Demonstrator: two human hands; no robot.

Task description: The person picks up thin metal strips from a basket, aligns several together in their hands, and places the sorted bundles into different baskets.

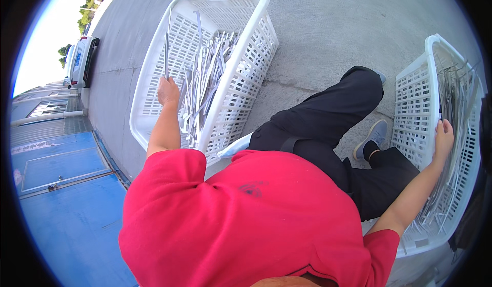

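Note:
My left hand [168,91] is closed around the lower end of a few thin metal strips [166,48], which point away from me over the left white plastic basket [268,18]. Inside that basket lies a loose heap of flat, pale metal strips [205,82]. Over on the right, my right hand [444,137] reaches in over the near rim of a second white basket [410,95]. Its fingers are bent together beside long, thin strips [453,169] in that basket. What they grip, if anything, is too small to make out.
Both baskets stand on grey concrete ground [328,25], one on each side of my legs in black trousers [318,113]. My grey shoe [376,133] is close to the right basket. At far left are a blue metal door [66,159] and a parked white car [79,61].

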